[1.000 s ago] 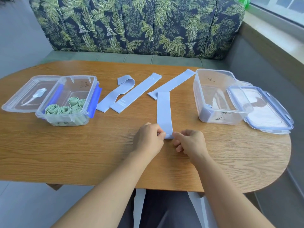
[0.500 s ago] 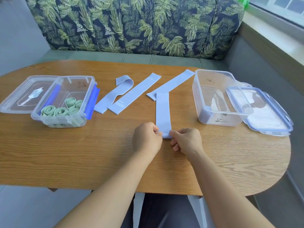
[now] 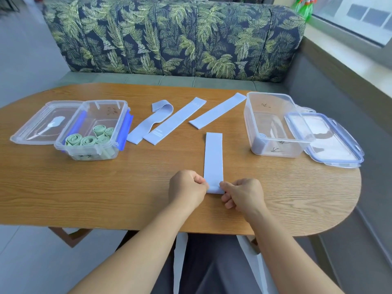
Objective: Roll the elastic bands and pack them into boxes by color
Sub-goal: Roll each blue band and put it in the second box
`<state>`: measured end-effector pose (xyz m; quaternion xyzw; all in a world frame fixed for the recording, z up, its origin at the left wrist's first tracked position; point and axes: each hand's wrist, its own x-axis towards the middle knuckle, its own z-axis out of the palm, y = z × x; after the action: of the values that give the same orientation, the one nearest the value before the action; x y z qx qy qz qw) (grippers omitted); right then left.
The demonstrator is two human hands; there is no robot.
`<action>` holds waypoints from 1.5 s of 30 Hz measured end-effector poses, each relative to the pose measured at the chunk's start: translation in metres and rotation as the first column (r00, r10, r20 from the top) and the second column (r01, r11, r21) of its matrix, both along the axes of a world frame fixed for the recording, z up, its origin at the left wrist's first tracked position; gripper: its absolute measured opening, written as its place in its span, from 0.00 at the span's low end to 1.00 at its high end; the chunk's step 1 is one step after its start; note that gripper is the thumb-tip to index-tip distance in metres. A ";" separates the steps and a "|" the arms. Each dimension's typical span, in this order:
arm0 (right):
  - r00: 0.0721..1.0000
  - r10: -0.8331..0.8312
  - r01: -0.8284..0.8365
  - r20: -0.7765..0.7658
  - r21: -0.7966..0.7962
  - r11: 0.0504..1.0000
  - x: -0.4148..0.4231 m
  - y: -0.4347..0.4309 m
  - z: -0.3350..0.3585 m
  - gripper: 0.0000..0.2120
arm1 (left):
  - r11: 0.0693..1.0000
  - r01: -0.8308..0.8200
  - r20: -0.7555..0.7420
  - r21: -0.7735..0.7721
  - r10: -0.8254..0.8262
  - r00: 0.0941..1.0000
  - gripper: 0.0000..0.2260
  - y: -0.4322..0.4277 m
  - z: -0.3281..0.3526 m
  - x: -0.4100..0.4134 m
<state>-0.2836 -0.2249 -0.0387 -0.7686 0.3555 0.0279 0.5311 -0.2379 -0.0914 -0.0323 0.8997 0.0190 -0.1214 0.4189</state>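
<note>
Lying in blue-clipped box (image 3: 101,102) — green rolls (image 3: 87,140).

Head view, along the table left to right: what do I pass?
From left: clear lid, box of green rolls, curled blue band, printed blue band, near blue band, clear box, blue-rimmed lid.

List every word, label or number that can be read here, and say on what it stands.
No text is readable.
left box: dark handwritten marks on its walls, illegible.
right box: black handwritten marks on its walls, illegible.
printed blue band: pale print near both ends, too blurred to read.
</note>
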 end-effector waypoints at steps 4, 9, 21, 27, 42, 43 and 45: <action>1.000 0.025 -0.025 0.002 -0.065 0.998 -0.006 0.002 0.000 0.12 | 0.998 0.009 0.030 0.055 -0.011 1.000 0.02 0.000 0.001 -0.008; 0.999 0.031 -0.029 0.012 -0.159 0.987 -0.007 0.006 0.002 0.11 | 0.992 0.034 0.037 0.125 -0.039 0.999 0.04 -0.003 0.004 -0.008; 1.000 0.023 -0.021 0.017 -0.114 0.993 -0.005 0.005 0.003 0.09 | 0.981 0.038 0.035 0.190 -0.045 0.998 0.08 -0.007 0.007 0.001; 1.000 0.019 -0.020 -0.013 -0.083 0.996 0.002 0.001 0.004 0.13 | 0.986 0.040 0.101 0.165 -0.058 0.993 0.06 0.000 0.005 -0.006; 0.999 -0.037 0.037 0.033 0.004 0.999 0.005 -0.004 -0.002 0.14 | 0.980 0.020 0.044 0.199 -0.030 0.999 0.08 -0.011 0.007 0.009; 0.998 -0.049 0.047 0.048 0.032 0.998 0.003 -0.005 -0.003 0.13 | 0.978 0.018 0.038 0.209 -0.026 0.999 0.09 -0.011 0.007 0.011; 0.997 -0.050 0.048 0.059 0.034 0.998 0.000 -0.006 -0.003 0.10 | 0.975 0.009 0.036 0.223 -0.018 0.999 0.09 -0.013 0.008 0.013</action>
<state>-0.2834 -0.2306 -0.0420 -0.7515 0.3575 -0.0025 0.5544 -0.2246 -0.1039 -0.0242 0.9432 0.0186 -0.1044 0.3149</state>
